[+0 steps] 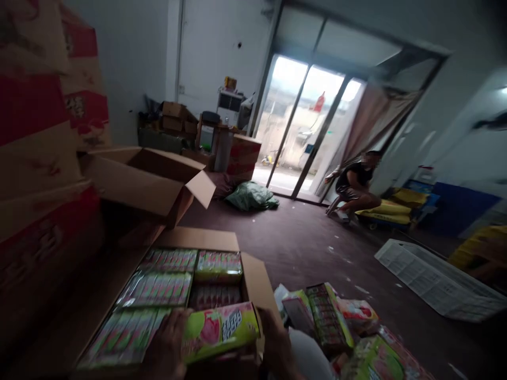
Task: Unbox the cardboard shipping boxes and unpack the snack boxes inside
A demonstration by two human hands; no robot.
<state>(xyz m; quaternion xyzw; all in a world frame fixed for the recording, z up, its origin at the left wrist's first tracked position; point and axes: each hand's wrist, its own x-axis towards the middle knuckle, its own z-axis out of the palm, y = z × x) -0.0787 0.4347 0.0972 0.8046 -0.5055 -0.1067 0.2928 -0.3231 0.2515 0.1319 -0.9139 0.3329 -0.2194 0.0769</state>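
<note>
Both my hands hold one green and pink candy pack (219, 330) just above the near edge of an open cardboard box (257, 282). My left hand (166, 345) grips the pack's left end, my right hand (277, 345) its right end. Inside the box lie several flat packs of the same candy (158, 287), wrapped in clear film. To the right of the box, a loose heap of similar packs (336, 327) rests at the bottom of the view.
Stacked red and tan cartons (39, 158) rise on the left, with another open carton (150, 179) on top. A white plastic crate (435, 282) lies on the dark floor at right. A person (354, 184) crouches by the glass doors (304, 126). A green bag (251, 196) lies beyond.
</note>
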